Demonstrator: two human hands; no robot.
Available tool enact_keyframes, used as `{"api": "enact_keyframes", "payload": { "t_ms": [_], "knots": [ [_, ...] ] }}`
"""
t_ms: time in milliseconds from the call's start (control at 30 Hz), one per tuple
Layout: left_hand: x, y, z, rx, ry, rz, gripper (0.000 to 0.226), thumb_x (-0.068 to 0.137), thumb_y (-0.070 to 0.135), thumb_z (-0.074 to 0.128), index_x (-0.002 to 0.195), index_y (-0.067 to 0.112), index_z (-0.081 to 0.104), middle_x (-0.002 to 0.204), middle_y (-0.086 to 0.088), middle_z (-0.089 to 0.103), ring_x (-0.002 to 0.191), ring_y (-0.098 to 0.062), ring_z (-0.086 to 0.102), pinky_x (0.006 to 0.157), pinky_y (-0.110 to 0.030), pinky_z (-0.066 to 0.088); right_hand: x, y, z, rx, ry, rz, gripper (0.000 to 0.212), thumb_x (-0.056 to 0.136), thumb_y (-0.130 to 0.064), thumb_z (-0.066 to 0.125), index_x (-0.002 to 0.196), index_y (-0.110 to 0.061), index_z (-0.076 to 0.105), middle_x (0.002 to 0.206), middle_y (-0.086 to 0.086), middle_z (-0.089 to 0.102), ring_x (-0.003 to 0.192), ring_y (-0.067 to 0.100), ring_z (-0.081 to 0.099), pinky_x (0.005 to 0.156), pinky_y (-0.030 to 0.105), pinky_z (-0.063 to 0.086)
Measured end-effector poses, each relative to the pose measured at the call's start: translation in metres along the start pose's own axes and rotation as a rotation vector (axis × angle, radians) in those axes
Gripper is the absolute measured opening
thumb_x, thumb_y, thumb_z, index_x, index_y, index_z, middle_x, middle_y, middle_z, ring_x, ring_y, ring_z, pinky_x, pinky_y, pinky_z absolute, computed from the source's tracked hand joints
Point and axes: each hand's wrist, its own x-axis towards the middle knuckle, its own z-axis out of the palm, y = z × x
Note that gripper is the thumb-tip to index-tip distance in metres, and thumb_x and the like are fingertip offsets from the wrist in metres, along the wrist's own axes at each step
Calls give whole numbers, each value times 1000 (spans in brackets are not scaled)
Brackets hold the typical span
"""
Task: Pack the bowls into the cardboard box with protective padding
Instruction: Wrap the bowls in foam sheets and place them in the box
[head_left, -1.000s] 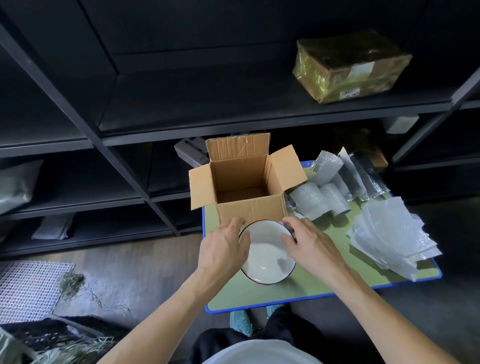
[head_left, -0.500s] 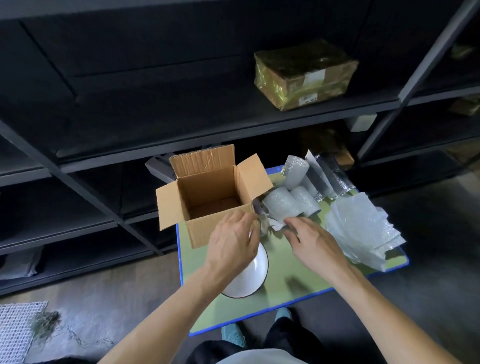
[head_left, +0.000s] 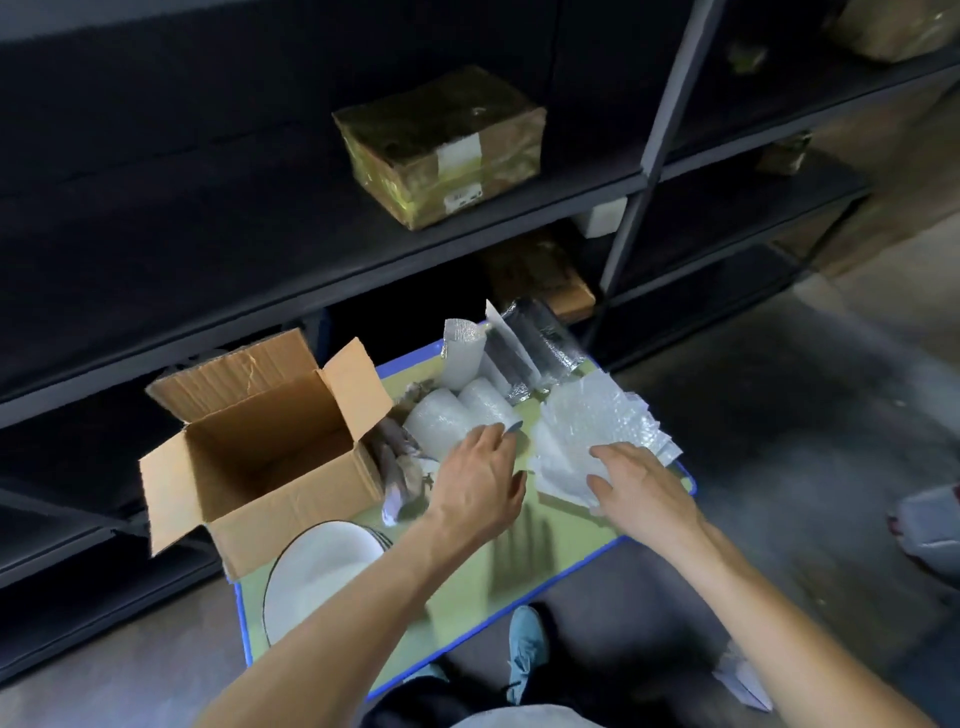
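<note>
The person stands over a small table (head_left: 571, 535) with a green top and a blue edge. The step in hand is, I judge, the fetching of padding, not yet the packing itself. The right hand (head_left: 641, 486) lies on the pile of bubble-wrap sheets (head_left: 597, 415) at the table's right side. Its fingers are spread and fairly straight, pressing the top sheet; whether the thumb has caught an edge I cannot tell. The left hand (head_left: 478, 483) hangs over the middle of the table with fingers stretched forward and loose, holding nothing, the tips near the bubble-wrap rolls (head_left: 441, 423).

The bowls (head_left: 322, 566) — white, dark-rimmed, stacked — sit at the table's near left corner, just beside the front wall of the cardboard box (head_left: 291, 504). The box stands open with its flaps out, and in the part of its inside that shows I see nothing.

The next move, in my judgement, calls for parting one thin sheet from the pile and bringing it to the bowls or to the box bottom — a two-finger job.

Behind the rolls lie foil rolls (head_left: 543, 338). The table stands before dark metal shelving (head_left: 311, 270), where a taped parcel (head_left: 441, 145) rests. The floor (head_left: 779, 415) is grey, and a teal shoe (head_left: 524, 649) shows below the table edge.
</note>
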Motion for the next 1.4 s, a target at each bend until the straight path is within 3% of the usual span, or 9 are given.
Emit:
{"api": "enact_keyframes", "payload": {
  "t_ms": [200,433,533,633,833,1000,1233,1300,1400],
  "knots": [
    [51,26,26,130,-108,-7,44,99,32,48,140,18,44,138,-7,48,128,-29,44,99,-41,43,19,44,-4,-44,-38,54,40,102,-30,45,138,-15,49,141,2,50,131,26,41,98,39,43],
    [92,32,54,245,-196,-9,47,97,12,47,140,32,46,116,-5,56,108,-27,50,86,-35,42,38,64,0,-48,-81,2,37,102,-30,45,136,-16,51,137,2,52,127,27,43,98,41,45],
    [99,30,63,239,-176,-6,43,96,8,47,132,31,56,110,-2,63,104,-26,53,86,-33,41,40,69,5,-36,-98,-14,36,101,-29,45,134,-17,53,134,2,54,124,26,44,95,42,47],
    [103,29,68,203,-162,-25,34,90,4,49,108,26,67,99,0,67,96,-25,55,78,-31,38,41,71,8,-21,-98,-45,37,101,-30,46,136,-19,52,134,0,54,125,25,45,97,42,45],
    [101,27,69,120,-29,-87,18,72,-1,66,75,18,64,64,0,61,64,-27,53,60,-30,42,47,65,8,31,-73,-52,44,102,-42,44,139,-19,52,138,-2,53,130,22,42,103,36,40],
    [89,26,54,-106,157,-88,10,89,9,61,88,17,66,77,1,63,72,-27,58,58,-33,44,52,54,3,80,5,-20,40,104,-45,38,126,-20,61,130,-3,58,126,22,45,95,36,42],
    [63,8,18,-401,318,-91,15,89,5,65,96,17,70,92,10,72,82,-11,66,74,-27,53,61,56,-16,98,116,19,64,98,-48,51,150,-17,30,143,5,42,127,28,36,90,39,45],
    [54,4,5,-473,350,-128,15,89,2,66,95,15,71,90,10,72,82,-5,66,76,-17,51,64,46,-23,173,113,12,70,98,-47,51,153,-15,22,144,8,43,128,30,38,93,41,43],
    [42,-1,-11,-537,406,-183,13,89,1,67,92,13,72,85,10,72,80,-2,67,76,-17,51,68,30,-33,330,87,-14,72,98,-42,52,154,-16,15,135,10,56,123,32,51,96,44,46]
  ]
}}
